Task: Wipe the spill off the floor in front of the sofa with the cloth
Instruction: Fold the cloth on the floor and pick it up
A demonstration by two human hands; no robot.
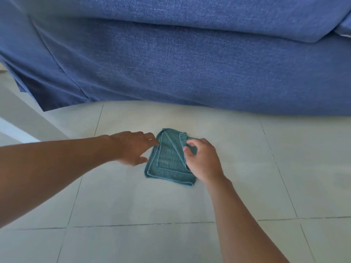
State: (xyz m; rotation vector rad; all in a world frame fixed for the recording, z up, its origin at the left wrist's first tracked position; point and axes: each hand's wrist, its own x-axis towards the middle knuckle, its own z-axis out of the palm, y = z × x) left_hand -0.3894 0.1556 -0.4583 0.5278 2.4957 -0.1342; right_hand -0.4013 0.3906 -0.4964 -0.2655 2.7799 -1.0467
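A teal cloth (167, 164) lies folded on the pale tiled floor (133, 202), just in front of the blue sofa (190, 69). My right hand (203, 162) pinches the cloth's upper right fold between thumb and fingers. To the left of the cloth, my left hand (133, 147) is flat with its fingers spread, the fingertips touching the cloth's left edge. I cannot make out a spill on the tiles.
The sofa's fabric front hangs down to the floor across the whole upper view. A white wall or skirting (17, 118) runs along the left. Grey grout lines cross the tiles around the cloth.
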